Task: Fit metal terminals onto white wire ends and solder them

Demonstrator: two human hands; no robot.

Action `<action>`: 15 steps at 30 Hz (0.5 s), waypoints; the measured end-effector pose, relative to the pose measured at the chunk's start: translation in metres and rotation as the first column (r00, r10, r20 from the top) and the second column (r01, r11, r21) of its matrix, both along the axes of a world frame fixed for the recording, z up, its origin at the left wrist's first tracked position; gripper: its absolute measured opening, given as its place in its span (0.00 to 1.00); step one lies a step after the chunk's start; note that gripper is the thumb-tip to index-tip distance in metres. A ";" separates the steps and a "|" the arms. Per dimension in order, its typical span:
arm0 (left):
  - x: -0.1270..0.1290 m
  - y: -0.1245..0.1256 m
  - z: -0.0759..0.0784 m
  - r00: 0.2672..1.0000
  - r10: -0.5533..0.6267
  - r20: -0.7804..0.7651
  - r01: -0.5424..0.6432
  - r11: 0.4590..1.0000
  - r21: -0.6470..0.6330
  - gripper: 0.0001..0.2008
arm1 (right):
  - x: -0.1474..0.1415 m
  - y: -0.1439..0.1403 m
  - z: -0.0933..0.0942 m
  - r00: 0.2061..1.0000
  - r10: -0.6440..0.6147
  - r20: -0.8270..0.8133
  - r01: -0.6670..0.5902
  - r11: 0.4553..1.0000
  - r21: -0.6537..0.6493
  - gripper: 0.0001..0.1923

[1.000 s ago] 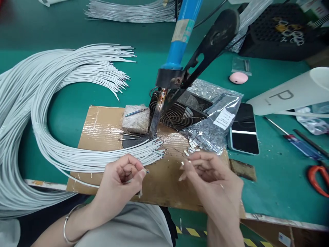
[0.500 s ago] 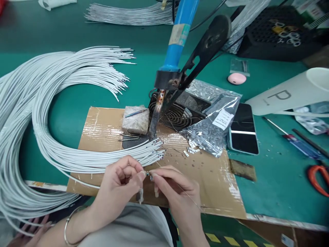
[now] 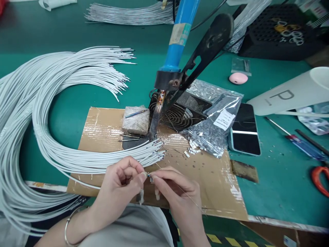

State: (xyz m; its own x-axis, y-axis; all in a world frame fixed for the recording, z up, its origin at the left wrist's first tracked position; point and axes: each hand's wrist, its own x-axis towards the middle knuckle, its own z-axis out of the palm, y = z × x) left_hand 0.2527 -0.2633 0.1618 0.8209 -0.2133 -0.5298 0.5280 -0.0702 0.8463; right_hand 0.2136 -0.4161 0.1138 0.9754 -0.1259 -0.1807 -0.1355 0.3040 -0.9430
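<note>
My left hand (image 3: 123, 185) is closed in a pinch, its thumb and index fingertip pressed together on a tiny part too small to name. A small greyish scrap (image 3: 140, 197) hangs below those fingers. Facing it, the fingertips of my right hand (image 3: 177, 192) are also pinched, almost touching the left ones. Between the two hands shows a small metallic bit (image 3: 149, 176). Through my right hand runs a thin wire (image 3: 191, 199), its near end trailing past the palm. Just beyond the fingers lie the tips of a bundle of white cables (image 3: 123, 159).
A blue-handled soldering iron (image 3: 177, 41) stands in a black holder, tip down over the cardboard (image 3: 218, 185). Around it are a whitish block (image 3: 136, 120), fan (image 3: 177, 115), small white connectors (image 3: 192, 148), plastic bag (image 3: 218, 116), phone (image 3: 244, 130), screwdriver (image 3: 305, 145) and white cup (image 3: 290, 92).
My hands keep the same pinch, nearly unmoved. Another hand by the cables at the lower left has gone from view. The objects on the right sit slightly further right in the picture.
</note>
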 end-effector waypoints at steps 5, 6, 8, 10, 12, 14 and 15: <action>0.001 0.000 0.001 1.000 -0.015 0.007 0.015 1.000 -0.004 0.14 | -0.002 0.003 0.001 0.999 -0.024 -0.021 0.025 0.998 0.059 0.06; 0.001 0.000 0.001 1.000 -0.016 0.010 0.016 1.000 -0.003 0.14 | -0.002 0.004 0.001 0.999 -0.030 -0.044 0.033 0.997 0.067 0.06; 0.001 0.000 0.001 1.000 -0.022 0.012 0.022 1.000 -0.003 0.14 | -0.002 0.003 0.001 0.999 -0.024 -0.049 0.028 0.997 0.076 0.06; 0.000 0.001 -0.001 0.999 -0.024 0.021 0.024 1.000 -0.006 0.12 | 0.000 0.001 0.000 1.000 0.016 -0.022 -0.014 0.996 0.084 0.06; -0.002 0.002 -0.004 0.999 -0.014 0.029 0.015 0.999 -0.030 0.11 | 0.000 -0.002 -0.001 0.998 0.057 -0.015 -0.055 0.995 0.084 0.06; -0.004 0.004 -0.008 1.000 0.007 0.031 -0.005 0.998 -0.064 0.10 | 0.000 -0.003 -0.002 0.997 0.074 -0.031 -0.072 0.994 0.081 0.06; -0.005 0.004 -0.009 0.999 0.016 0.028 -0.014 0.997 -0.078 0.10 | 0.000 -0.004 -0.002 0.997 0.069 -0.034 -0.067 0.995 0.078 0.06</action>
State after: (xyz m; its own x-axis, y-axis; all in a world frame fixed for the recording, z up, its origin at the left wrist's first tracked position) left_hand 0.2481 -0.2592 0.1524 0.8388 -0.2406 -0.4885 0.5041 0.0038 0.8637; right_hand 0.2134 -0.4197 0.1120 0.9739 -0.0440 -0.2226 -0.1919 0.3639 -0.9115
